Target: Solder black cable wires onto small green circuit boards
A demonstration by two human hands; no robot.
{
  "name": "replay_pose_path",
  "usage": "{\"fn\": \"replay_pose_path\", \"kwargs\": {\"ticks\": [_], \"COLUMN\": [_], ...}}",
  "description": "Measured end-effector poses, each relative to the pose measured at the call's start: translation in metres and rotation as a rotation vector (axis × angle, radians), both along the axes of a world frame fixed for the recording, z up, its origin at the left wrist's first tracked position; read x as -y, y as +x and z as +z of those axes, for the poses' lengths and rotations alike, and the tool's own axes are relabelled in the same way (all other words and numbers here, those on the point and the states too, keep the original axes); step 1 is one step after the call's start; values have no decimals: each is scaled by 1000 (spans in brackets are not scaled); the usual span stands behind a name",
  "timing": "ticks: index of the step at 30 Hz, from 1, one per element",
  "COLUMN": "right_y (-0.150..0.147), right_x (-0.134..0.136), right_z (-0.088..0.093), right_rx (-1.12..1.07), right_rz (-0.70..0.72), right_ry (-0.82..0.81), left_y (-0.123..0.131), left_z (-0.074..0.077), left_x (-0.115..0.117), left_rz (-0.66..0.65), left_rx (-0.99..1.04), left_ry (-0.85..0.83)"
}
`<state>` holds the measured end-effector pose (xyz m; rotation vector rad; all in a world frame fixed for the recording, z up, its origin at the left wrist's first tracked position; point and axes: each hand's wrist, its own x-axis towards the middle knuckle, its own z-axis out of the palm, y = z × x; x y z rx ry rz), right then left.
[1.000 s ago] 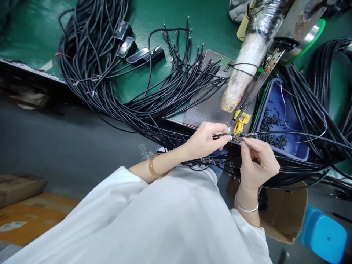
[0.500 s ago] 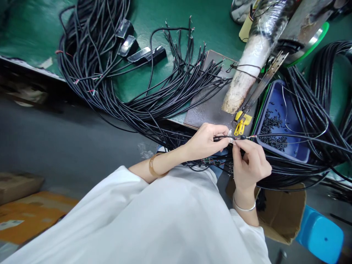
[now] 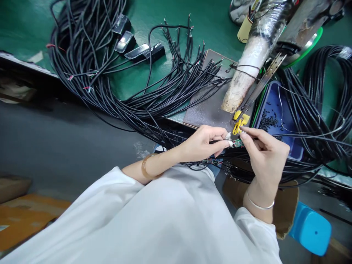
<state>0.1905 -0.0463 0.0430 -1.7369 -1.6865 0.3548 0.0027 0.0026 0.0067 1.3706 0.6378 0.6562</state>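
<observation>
My left hand [image 3: 207, 143] pinches a black cable close to its end, and a white wrapping covers the fingertips. A small green circuit board [image 3: 237, 143] sits at that end, between my two hands. My right hand [image 3: 265, 152] is closed, thumb and forefinger pinched at the board's right side, just below a yellow clip [image 3: 237, 126]. Another black cable [image 3: 308, 136] runs in from the right to the right-hand fingers. Their exact contact with cable end and board is too small to make out.
A large bundle of black cables [image 3: 90, 55] lies left, with stripped ends fanned over a brown board [image 3: 209, 106]. A wrapped white tube [image 3: 239, 86] and metal strips reach down from above. A blue tray [image 3: 291, 128] holds small black pieces; a blue stool [image 3: 312, 227] stands below.
My right hand has moved right and turned, its fingertips now by the yellow clip. The green board now shows between the hands. My left hand has stayed nearly in place.
</observation>
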Motion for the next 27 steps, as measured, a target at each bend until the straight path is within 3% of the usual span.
{"fn": "replay_pose_path", "kwargs": {"ticks": [3, 5, 7, 10, 13, 16, 20, 27], "right_y": [-4, -6, -8, -7, -4, 0, 2, 1], "right_x": [4, 11, 19, 29, 30, 21, 4, -3], "right_z": [4, 8, 11, 9, -3, -17, -32, -40], "right_rx": [59, -79, -258, -279, 46, 295, 258, 56], "right_rz": [-75, -102, -109, -120, -118, 28, 149, 70], "right_ry": [300, 480, 548, 456, 397, 407, 406, 370], "left_y": [2, 3, 4, 5, 7, 10, 13, 19], "left_z": [-3, -4, -4, -4, -3, -4, -3, -3], "left_x": [-2, -5, -7, -9, -11, -13, -17, -25], "left_rz": [32, 44, 49, 82, 148, 183, 196, 211], "left_rx": [-10, -6, 3, -17, -67, -88, -46, -1], "left_ry": [-66, -87, -109, -89, 5, 64, 11, -82]}}
